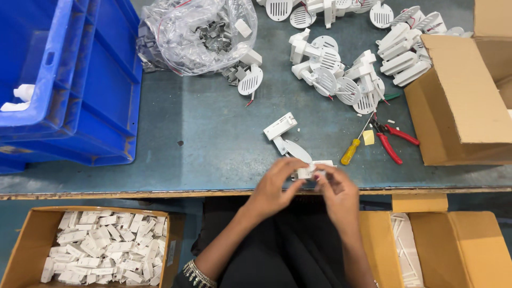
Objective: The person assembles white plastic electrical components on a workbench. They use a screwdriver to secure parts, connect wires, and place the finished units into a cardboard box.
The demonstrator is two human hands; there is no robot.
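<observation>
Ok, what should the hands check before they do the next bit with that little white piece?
1. Both hands on the small white part: left hand and right hand pinch it. Ok.
2. Part held over the table edge, not over the lap: ok.
3. How the part's pieces fit together: fingers hide it. Cannot tell.
4. White bracket lies close above the hands: ok.
5. Yellow screwdriver and red pliers lie to the right, apart from the hands: ok.
</observation>
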